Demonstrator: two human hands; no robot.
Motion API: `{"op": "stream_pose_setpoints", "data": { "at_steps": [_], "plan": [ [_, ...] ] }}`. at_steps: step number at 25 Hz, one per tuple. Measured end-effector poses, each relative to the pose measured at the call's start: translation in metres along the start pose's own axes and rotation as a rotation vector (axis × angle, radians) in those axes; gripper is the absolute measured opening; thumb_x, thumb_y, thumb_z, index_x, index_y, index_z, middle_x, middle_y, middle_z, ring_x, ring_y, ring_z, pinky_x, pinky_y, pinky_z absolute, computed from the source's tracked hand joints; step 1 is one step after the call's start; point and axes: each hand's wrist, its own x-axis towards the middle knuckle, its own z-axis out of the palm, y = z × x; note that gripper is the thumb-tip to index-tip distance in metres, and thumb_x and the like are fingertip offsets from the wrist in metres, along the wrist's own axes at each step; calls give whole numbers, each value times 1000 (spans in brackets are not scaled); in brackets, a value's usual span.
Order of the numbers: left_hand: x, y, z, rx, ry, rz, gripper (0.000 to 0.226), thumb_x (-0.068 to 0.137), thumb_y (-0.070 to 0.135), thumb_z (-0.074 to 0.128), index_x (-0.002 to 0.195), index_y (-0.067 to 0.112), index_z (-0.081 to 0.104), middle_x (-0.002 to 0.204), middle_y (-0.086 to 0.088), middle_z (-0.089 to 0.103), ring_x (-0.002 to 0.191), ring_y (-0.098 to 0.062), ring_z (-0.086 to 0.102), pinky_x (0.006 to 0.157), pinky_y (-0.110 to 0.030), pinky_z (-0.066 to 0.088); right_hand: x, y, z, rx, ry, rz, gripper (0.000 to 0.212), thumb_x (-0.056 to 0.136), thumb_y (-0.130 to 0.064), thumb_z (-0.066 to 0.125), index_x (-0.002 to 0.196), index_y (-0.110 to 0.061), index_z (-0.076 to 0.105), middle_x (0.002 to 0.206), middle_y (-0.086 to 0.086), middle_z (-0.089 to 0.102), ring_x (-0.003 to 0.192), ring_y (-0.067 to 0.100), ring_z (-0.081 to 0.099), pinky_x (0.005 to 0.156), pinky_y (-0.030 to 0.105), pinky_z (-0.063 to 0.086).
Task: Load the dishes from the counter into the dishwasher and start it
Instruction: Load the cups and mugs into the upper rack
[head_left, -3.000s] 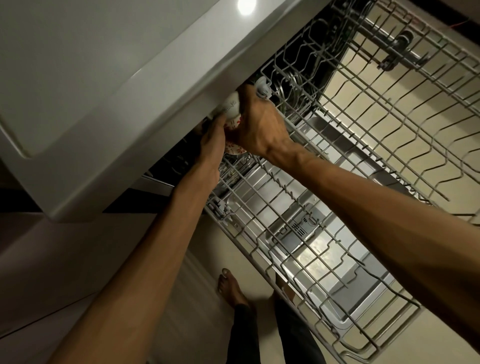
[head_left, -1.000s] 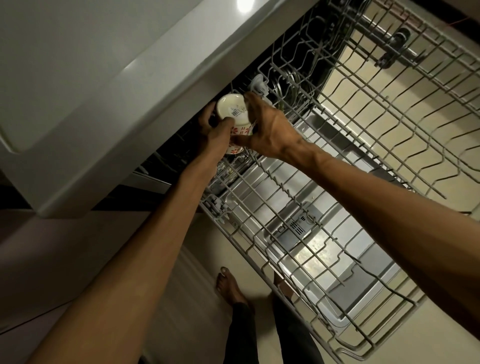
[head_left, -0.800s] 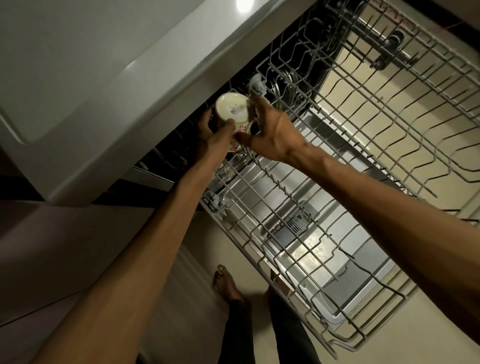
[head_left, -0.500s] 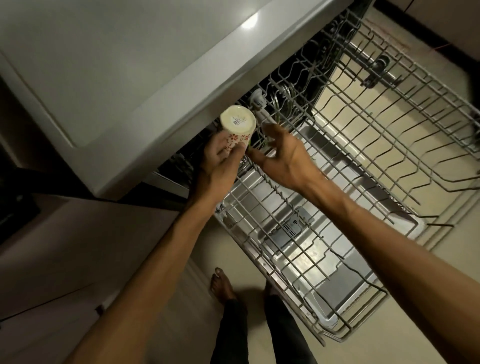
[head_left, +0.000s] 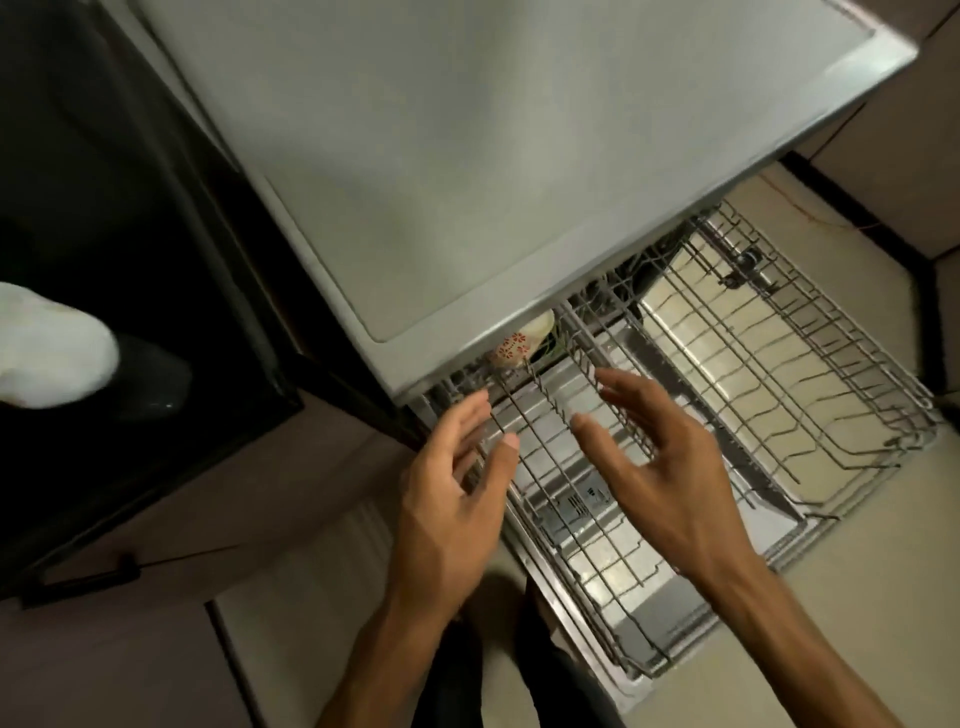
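Across the top and middle of the view, a broad pale grey surface (head_left: 467, 156) runs from upper left toward the right, its rounded front edge overhanging the open dishwasher below. To its left sits a large black panel (head_left: 130, 260), very dark, with a blurred white rounded object (head_left: 47, 358) at the far left edge; what that object is cannot be told. Below the surface edge, two wire racks are pulled out over a beige floor (head_left: 857, 623). The upper rack (head_left: 805, 364) extends to the right and shows only bare wire tines. The lower rack (head_left: 597, 545) sits nearer the person, above the shiny steel inner face of the lowered dishwasher door (head_left: 649, 623), which reflects light. Two bare forearms reach up from the bottom of the view. The right hand (head_left: 660, 467) hovers above the lower rack with its fingers spread and gently bent, holding nothing. The left hand (head_left: 457, 488) is beside it, to the left, over the rack's near left corner, fingers likewise loose and apart, also holding nothing; whether its fingertips touch the wire cannot be told. Just beyond both hands, at the back of the lower rack and partly hidden under the surface edge, a small white cup with a red flower pattern (head_left: 519, 345) lies tilted among the tines. It is apart from both hands.
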Motion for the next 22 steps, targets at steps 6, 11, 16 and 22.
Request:
{"op": "stream_pose_setpoints", "data": {
  "at_steps": [6,11,16,22],
  "plan": [
    [-35,37,-47,-76,234,69,36,91,36,58,127,39,55,126,22,61,117,8,54,101,-18,43,-8,-78,3,-14,-64,-185,48,86,-45,64,131,-41,47,120,-39,45,115,-24,42,90,-2,35],
    [-64,58,-88,-165,402,72,42,87,37,59,129,29,58,123,19,64,116,8,56,98,-11,44,-20,-130,18,-6,-169,-272,52,87,-50,65,135,-34,51,128,-30,52,122,-17,43,95,8,40],
    [-94,67,-129,-213,509,71,45,85,38,58,130,29,57,124,19,64,116,11,55,98,-14,44,-37,-175,39,14,-253,-326,53,85,-48,67,134,-36,51,132,-23,55,124,-11,45,95,1,34],
    [-127,71,-188,-312,625,37,37,81,39,61,119,35,61,119,17,66,110,9,59,88,-10,44,-58,-231,73,-16,-301,-398,57,83,-46,69,136,-37,49,131,-25,53,122,-18,41,93,-4,30]
  ]
}}
